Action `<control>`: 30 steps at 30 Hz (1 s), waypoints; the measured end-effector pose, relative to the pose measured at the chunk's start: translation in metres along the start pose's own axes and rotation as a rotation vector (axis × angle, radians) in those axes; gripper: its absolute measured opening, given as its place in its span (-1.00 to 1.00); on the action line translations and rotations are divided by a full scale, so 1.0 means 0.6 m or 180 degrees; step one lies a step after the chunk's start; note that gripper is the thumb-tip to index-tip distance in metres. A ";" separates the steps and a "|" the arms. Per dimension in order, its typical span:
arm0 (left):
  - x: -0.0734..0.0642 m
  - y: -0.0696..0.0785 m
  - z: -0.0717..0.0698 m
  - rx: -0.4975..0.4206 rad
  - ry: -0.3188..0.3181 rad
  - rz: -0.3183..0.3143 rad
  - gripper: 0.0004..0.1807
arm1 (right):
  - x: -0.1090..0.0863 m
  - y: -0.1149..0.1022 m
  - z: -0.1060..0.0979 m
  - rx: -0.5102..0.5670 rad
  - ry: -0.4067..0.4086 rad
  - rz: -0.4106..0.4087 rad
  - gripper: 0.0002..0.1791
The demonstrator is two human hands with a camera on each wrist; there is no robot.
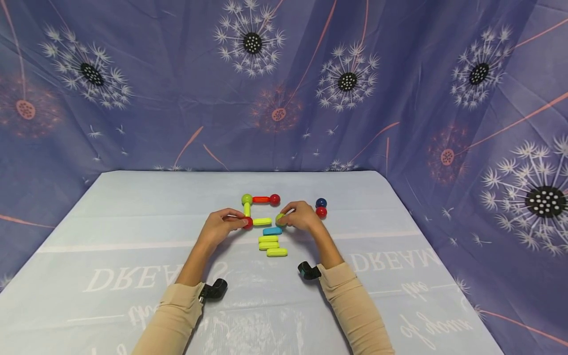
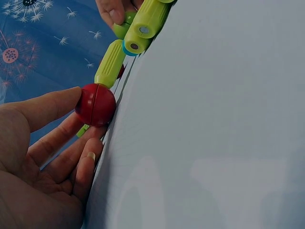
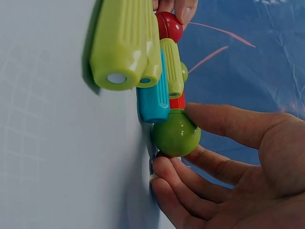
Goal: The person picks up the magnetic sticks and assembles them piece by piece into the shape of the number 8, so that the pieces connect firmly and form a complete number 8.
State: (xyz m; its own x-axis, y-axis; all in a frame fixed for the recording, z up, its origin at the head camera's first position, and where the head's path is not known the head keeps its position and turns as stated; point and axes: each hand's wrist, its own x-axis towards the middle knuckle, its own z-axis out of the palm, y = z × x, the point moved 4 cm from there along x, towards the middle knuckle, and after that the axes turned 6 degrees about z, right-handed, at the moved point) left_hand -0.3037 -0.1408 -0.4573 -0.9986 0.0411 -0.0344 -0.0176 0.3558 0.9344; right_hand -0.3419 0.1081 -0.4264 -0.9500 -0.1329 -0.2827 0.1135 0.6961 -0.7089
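Observation:
My left hand (image 1: 219, 227) pinches a red ball (image 2: 96, 106) between thumb and fingers. From that ball a yellow-green rod (image 1: 262, 222) points right, and another yellow-green rod (image 1: 247, 209) runs back to a green ball (image 1: 246, 198). A red rod (image 1: 261, 199) links this green ball to a second red ball (image 1: 275, 199). My right hand (image 1: 301, 216) holds a separate green ball (image 3: 175, 133) at the tabletop, just right of the first rod's free end. In the head view a small gap shows between them.
In front of the hands lie a blue rod (image 1: 272, 230) and several yellow-green rods, one (image 1: 277, 252) nearest me. A dark blue ball (image 1: 321, 202) and a red ball (image 1: 321, 212) sit beyond my right hand. The pale tablecloth (image 1: 146, 207) meets a purple curtain (image 1: 177, 98) behind.

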 end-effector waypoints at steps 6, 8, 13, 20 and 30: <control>0.000 0.000 -0.001 -0.0010 0.0002 -0.0003 -0.62 | 0.000 -0.004 0.004 -0.0032 -0.0028 -0.0023 -0.63; 0.000 -0.001 0.000 -0.0008 -0.0003 -0.0012 -0.62 | 0.000 -0.005 0.006 -0.0026 -0.0045 -0.0021 -0.63; 0.000 -0.002 0.000 -0.0008 -0.0019 -0.0021 -0.62 | -0.001 -0.006 0.009 -0.0027 -0.0082 -0.0018 -0.65; -0.001 0.001 0.000 -0.0002 0.0010 0.0054 -0.62 | -0.003 -0.009 0.014 -0.0077 -0.0094 -0.0107 -0.66; -0.002 0.002 0.000 0.0018 0.0003 0.0055 -0.62 | -0.004 -0.009 0.015 -0.0060 -0.0089 -0.0074 -0.66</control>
State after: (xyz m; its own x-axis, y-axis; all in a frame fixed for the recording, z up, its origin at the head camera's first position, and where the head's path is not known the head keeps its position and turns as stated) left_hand -0.3028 -0.1403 -0.4560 -0.9988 0.0464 -0.0179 0.0001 0.3603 0.9328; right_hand -0.3375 0.0983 -0.4277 -0.9437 -0.1688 -0.2844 0.0857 0.7058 -0.7032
